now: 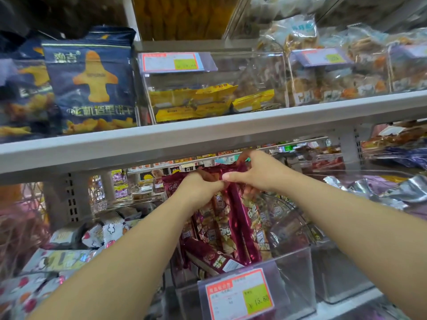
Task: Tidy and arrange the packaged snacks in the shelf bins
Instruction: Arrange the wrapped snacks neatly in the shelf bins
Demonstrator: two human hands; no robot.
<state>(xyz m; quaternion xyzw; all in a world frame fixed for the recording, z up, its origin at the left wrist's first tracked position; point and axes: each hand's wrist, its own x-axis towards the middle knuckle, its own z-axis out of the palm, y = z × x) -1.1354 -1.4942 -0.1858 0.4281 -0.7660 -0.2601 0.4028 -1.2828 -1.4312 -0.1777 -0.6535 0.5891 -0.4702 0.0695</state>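
Maroon foil snack packets (240, 218) stand in the clear plastic bin (298, 269) at lower centre, long axis upward; left hand (198, 188) and right hand (258, 174) both pinch their top ends, equally near

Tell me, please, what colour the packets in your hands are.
Glossy maroon packets, gripped by left hand and right hand; best seen in the head view.

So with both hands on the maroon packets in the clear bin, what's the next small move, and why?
Probably settle the upright maroon packets down into the clear bin and press them together. The left hand and right hand both pinch the packet tops, bunching them, while a loose packet lies slanted at the bin's front, not yet lined up with the rest.
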